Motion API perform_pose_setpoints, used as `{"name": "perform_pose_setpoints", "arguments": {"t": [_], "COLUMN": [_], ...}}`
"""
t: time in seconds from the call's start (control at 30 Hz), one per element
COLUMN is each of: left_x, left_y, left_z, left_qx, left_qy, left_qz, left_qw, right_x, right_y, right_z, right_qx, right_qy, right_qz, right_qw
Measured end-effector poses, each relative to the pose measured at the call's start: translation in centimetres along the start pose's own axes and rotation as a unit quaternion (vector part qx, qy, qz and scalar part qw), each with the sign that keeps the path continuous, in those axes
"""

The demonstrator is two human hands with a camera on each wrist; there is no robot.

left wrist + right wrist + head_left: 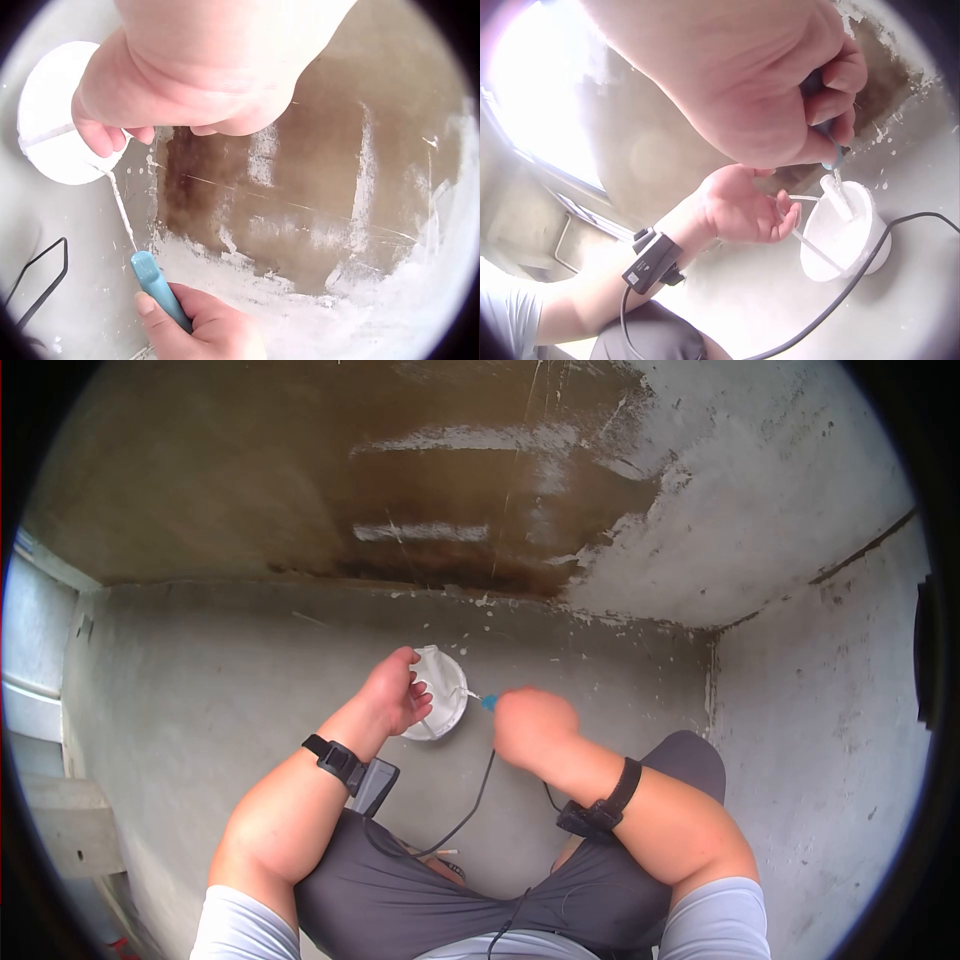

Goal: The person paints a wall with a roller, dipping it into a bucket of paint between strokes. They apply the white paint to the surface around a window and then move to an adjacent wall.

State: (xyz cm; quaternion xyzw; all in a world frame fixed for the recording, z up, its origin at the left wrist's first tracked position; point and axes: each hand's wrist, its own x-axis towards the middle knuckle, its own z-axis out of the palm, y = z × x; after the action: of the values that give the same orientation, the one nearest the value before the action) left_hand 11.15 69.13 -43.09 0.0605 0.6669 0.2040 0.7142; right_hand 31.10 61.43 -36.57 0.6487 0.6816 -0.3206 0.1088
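Note:
A white bucket (449, 710) hangs or stands at my left hand (395, 695); which of the two, I cannot tell. Its thin white handle (821, 256) runs to the curled fingers of my left hand (742, 210), which hold it. My right hand (537, 728) grips the blue handle (161, 289) of a tool whose narrow shaft (121, 208) is coated in white. In the right wrist view the shaft points into the bucket (847, 236), below my right hand (772, 105). Part of the blue handle is hidden by my fingers.
Ahead is a wall with a brown area (300, 480) and rough white patches (750, 490). White specks dot the grey surface (600, 690) beside it. A black cable (478, 800) loops between my arms, above my knees. Another wall (830, 690) stands on the right.

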Motion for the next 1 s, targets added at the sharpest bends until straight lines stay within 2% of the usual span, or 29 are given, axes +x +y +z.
{"name": "perform_pose_setpoints", "arguments": {"t": [0.37, 0.43, 0.57, 0.67, 0.73, 0.83, 1.0], "left_x": [0.0, -0.1, -0.8, -0.7, -0.5, -0.5, -0.9], "left_y": [-0.2, 0.1, 0.0, 0.1, 0.0, 0.1, 0.1], "left_z": [0.0, 0.4, 0.5, 0.6, 0.6, 0.5, 1.0], "left_qx": [0.006, 0.007, -0.008, -0.02, -0.025, -0.027, -0.028], "left_qy": [-0.012, -0.022, -0.005, 0.0, 0.002, -0.017, 0.003], "left_qz": [0.001, 0.002, -0.003, -0.001, -0.002, -0.004, 0.002], "left_qw": [1.0, 1.0, 1.0, 1.0, 1.0, 0.999, 1.0], "right_x": [1.2, 1.5, 1.5, 1.3, 1.4, 1.1, 0.7], "right_y": [-0.6, -0.4, -0.5, -0.6, -0.5, -0.5, 0.1], "right_z": [0.7, 1.7, 2.2, 2.0, 2.4, 2.2, 1.9], "right_qx": [0.023, 0.042, 0.048, 0.044, 0.052, 0.034, 0.034], "right_qy": [-0.041, 0.001, 0.006, -0.027, 0.004, 0.012, 0.022], "right_qz": [-0.008, -0.012, -0.022, -0.028, -0.021, -0.025, -0.032], "right_qw": [0.999, 0.999, 0.999, 0.998, 0.998, 0.999, 0.999]}}
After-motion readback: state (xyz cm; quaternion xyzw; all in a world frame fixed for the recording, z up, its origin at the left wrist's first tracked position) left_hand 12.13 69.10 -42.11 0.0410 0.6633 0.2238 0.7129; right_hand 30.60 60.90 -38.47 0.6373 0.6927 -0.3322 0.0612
